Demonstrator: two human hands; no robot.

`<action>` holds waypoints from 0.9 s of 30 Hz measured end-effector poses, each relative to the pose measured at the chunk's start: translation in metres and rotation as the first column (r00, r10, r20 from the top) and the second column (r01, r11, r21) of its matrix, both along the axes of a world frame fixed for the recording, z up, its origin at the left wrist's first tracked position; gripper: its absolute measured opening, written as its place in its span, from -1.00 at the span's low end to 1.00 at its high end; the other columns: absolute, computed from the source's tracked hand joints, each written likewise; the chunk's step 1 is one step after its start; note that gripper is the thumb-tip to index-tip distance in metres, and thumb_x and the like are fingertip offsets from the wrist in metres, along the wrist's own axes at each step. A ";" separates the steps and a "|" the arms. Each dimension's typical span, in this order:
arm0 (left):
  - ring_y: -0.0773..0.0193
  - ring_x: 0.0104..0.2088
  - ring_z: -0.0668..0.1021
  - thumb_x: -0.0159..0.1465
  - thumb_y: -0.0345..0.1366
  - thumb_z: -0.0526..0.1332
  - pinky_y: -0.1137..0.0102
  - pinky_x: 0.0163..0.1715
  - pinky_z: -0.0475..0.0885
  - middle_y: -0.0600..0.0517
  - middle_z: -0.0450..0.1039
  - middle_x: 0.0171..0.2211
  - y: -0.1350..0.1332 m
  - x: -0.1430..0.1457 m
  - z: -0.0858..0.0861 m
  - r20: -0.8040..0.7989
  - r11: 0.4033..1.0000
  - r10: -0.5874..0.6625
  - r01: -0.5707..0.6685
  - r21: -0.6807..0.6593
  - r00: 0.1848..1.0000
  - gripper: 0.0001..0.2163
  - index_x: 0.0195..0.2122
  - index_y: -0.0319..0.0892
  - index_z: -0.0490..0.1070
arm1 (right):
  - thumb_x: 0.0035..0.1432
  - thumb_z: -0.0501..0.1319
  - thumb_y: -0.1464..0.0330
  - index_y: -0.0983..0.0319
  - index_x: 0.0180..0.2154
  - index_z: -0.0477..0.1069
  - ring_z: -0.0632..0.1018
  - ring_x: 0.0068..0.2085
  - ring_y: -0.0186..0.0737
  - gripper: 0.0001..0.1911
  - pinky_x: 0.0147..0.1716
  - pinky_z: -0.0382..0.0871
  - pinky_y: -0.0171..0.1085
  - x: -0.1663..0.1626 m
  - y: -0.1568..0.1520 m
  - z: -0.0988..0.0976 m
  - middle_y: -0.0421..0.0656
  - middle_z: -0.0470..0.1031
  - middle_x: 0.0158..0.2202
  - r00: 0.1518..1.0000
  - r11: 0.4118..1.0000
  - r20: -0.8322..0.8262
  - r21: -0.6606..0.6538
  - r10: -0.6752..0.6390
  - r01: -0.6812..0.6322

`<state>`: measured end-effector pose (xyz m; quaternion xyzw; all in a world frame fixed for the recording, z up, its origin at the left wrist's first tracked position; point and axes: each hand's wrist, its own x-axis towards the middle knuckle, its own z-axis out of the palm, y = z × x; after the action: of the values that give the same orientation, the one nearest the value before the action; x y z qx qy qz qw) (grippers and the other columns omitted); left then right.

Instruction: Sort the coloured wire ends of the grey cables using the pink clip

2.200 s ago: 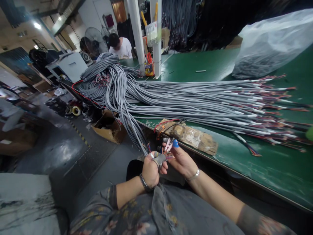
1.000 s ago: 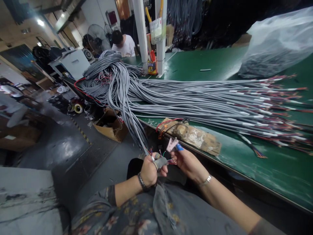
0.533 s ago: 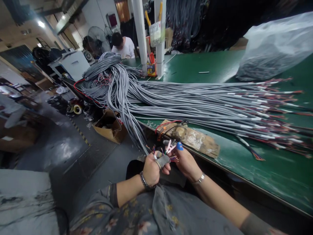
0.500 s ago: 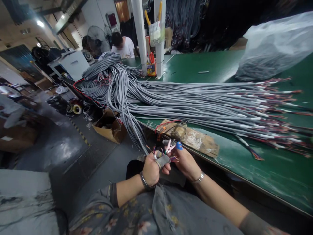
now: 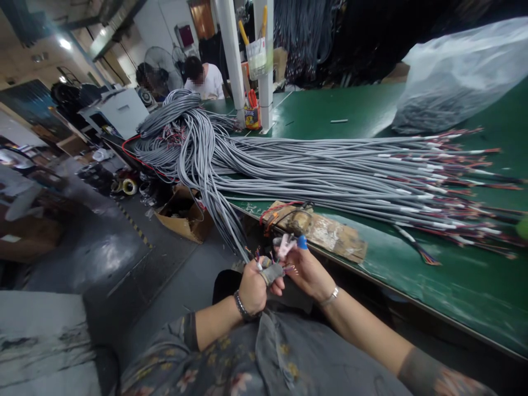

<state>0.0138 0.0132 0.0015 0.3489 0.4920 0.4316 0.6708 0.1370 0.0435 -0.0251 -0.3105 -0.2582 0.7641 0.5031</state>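
In the head view my left hand (image 5: 253, 286) is closed round the ends of several grey cables (image 5: 231, 225), with thin coloured wires (image 5: 291, 269) sticking out past its taped thumb. My right hand (image 5: 311, 275), a blue cover on one fingertip, is just right of it. Its fingers are closed on a small pale pink piece (image 5: 286, 246), which looks like a clip or tweezers; blur hides its exact kind. The held cables run up to a large grey cable bundle (image 5: 289, 170) lying along the green table.
A wooden board (image 5: 338, 242) with wires on it lies at the table's (image 5: 445, 297) near edge. A clear plastic bag (image 5: 457, 82) stands at the back right. An open cardboard box (image 5: 183, 217) is on the floor. A person (image 5: 210, 80) sits beyond the table.
The pale pink piece has turned slightly and shifted in my right fingers, close to the wire ends. My left hand keeps its hold on the cables. The view has shifted a little.
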 end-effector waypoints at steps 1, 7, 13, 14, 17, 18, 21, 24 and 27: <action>0.46 -0.79 0.32 -0.15 0.04 0.38 0.54 -0.78 0.19 0.09 0.35 -0.74 -0.001 -0.001 0.000 0.000 1.000 0.004 -0.004 0.001 1.000 -0.58 -0.62 -0.20 0.27 | -0.12 0.19 -0.21 0.18 -0.39 0.46 0.35 -0.53 -0.28 -0.42 -0.53 0.27 -0.28 0.002 -0.002 0.001 -0.18 0.42 -0.49 1.000 1.000 -0.020 -0.015 -0.013 0.013; 0.45 -0.76 0.34 -0.11 0.06 0.37 0.53 -0.74 0.23 0.10 0.35 -0.72 -0.006 -0.010 -0.009 -0.046 0.999 0.014 -0.012 0.047 0.999 -0.58 -0.59 -0.20 0.29 | -0.18 0.36 -0.07 0.23 -0.44 0.48 0.36 -0.51 -0.32 -0.51 -0.51 0.26 -0.31 0.014 -0.023 0.007 -0.20 0.39 -0.52 0.985 0.986 0.063 0.046 0.157 -0.160; 0.41 -0.73 0.39 -0.04 0.02 0.36 0.51 -0.70 0.27 0.07 0.38 -0.70 -0.005 -0.014 -0.010 -0.111 0.989 -0.128 0.136 0.062 0.986 -0.61 -0.57 -0.20 0.31 | -0.18 0.44 0.13 0.25 -0.52 0.45 0.29 -0.54 -0.36 -0.66 -0.51 0.16 -0.31 0.014 -0.030 0.012 -0.24 0.38 -0.59 0.951 0.991 0.310 0.121 0.017 -0.057; 0.41 -0.73 0.39 -0.05 0.02 0.36 0.51 -0.70 0.27 0.07 0.38 -0.71 -0.004 -0.014 -0.008 -0.116 0.981 -0.181 0.187 0.046 0.977 -0.61 -0.58 -0.20 0.31 | -0.19 0.44 0.12 0.25 -0.52 0.44 0.30 -0.55 -0.36 -0.64 -0.51 0.16 -0.31 0.013 -0.030 0.013 -0.24 0.39 -0.59 0.948 0.992 0.318 0.111 0.023 -0.061; 0.40 -0.75 0.37 -0.09 0.01 0.39 0.50 -0.72 0.26 0.07 0.36 -0.74 -0.003 -0.014 -0.003 -0.124 0.942 -0.334 0.336 -0.010 0.934 -0.61 -0.60 -0.20 0.31 | -0.19 0.44 0.10 0.26 -0.52 0.43 0.32 -0.57 -0.37 -0.62 -0.54 0.15 -0.32 0.011 -0.030 0.015 -0.23 0.42 -0.60 0.944 0.994 0.325 0.067 0.058 -0.084; 0.40 -0.75 0.37 -0.10 0.02 0.39 0.50 -0.72 0.26 0.07 0.35 -0.74 -0.003 -0.013 -0.002 -0.120 0.935 -0.355 0.355 -0.023 0.927 -0.60 -0.61 -0.21 0.31 | -0.19 0.44 0.10 0.26 -0.51 0.43 0.33 -0.57 -0.37 -0.62 -0.54 0.16 -0.32 0.011 -0.031 0.015 -0.23 0.43 -0.60 0.944 0.994 0.322 0.059 0.066 -0.089; 0.40 -0.76 0.36 -0.13 0.04 0.39 0.50 -0.73 0.26 0.07 0.36 -0.73 -0.003 -0.013 -0.001 -0.092 0.957 -0.291 0.289 -0.034 0.952 -0.58 -0.60 -0.21 0.32 | -0.18 0.44 0.11 0.26 -0.50 0.44 0.37 -0.57 -0.34 -0.63 -0.53 0.22 -0.30 0.009 -0.031 0.013 -0.22 0.44 -0.60 0.957 0.996 0.282 0.033 0.067 -0.080; 0.41 -0.76 0.37 -0.13 0.07 0.39 0.51 -0.73 0.27 0.07 0.37 -0.73 -0.004 -0.013 -0.004 -0.066 0.982 -0.190 0.189 -0.018 0.980 -0.56 -0.59 -0.22 0.33 | -0.21 0.46 0.11 0.25 -0.53 0.43 0.34 -0.60 -0.38 -0.62 -0.54 0.23 -0.31 0.009 -0.027 0.006 -0.25 0.41 -0.62 0.977 0.999 0.214 -0.034 0.014 -0.007; 0.42 -0.76 0.37 -0.14 0.08 0.39 0.51 -0.74 0.27 0.07 0.37 -0.73 -0.003 -0.012 -0.004 -0.043 0.993 -0.115 0.115 0.001 0.992 -0.56 -0.59 -0.23 0.34 | -0.20 0.43 0.04 0.24 -0.55 0.42 0.29 -0.60 -0.42 -0.59 -0.58 0.24 -0.35 0.011 -0.021 0.000 -0.26 0.39 -0.60 0.987 0.991 0.143 -0.097 -0.078 0.092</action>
<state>0.0016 0.0098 -0.0021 0.3869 0.4848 0.3854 0.6832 0.1484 0.0220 -0.0251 -0.3994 -0.2393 0.7306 0.4994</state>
